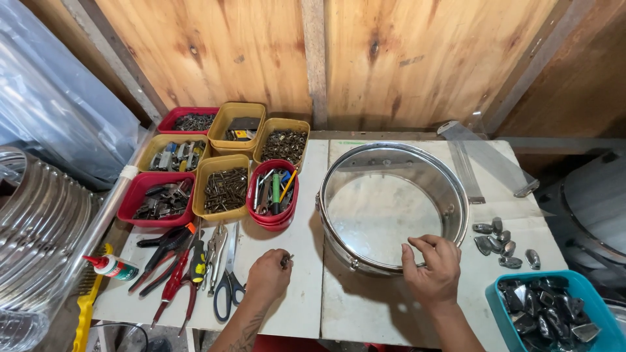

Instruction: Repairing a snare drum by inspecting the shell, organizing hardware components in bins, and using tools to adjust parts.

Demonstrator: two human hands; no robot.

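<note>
Quick look from the head cam. We've got the shiny metal drum shell point(391, 208) lying flat on the white table point(306, 293), open side up, approx dead centre, w/ the wooden wall behind it at 12 o'clock.

Our right hand point(432, 268) is on the shell's near rim at about 5 o'clock, fingers curled over the edge, so it's gripping the shell. Our left hand point(268, 274) rests on the table just off the shell's 8 o'clock side, fingers pinched narrow on a small dark metal bit point(286, 261), prob a screw or similar, too tiny to tell.

How far along? Our guess: early. We can see a fitting or two on the shell's outer wall near the front, but the loose chrome lugs point(502, 244) are still lying at 3 o'clock and the teal bin point(577, 281) at 4 o'clock is still full of more, so most fitting looks undone.

Rest of the table: yellow and red trays of screws and hardware point(225, 189) at 10 o'clock, a red cup of pens and tools point(274, 192), pliers and scissors point(228, 287) at 8 o'clock, a glue bottle point(112, 266) and a metal ruler point(466, 171) at 2 o'clock.
</note>
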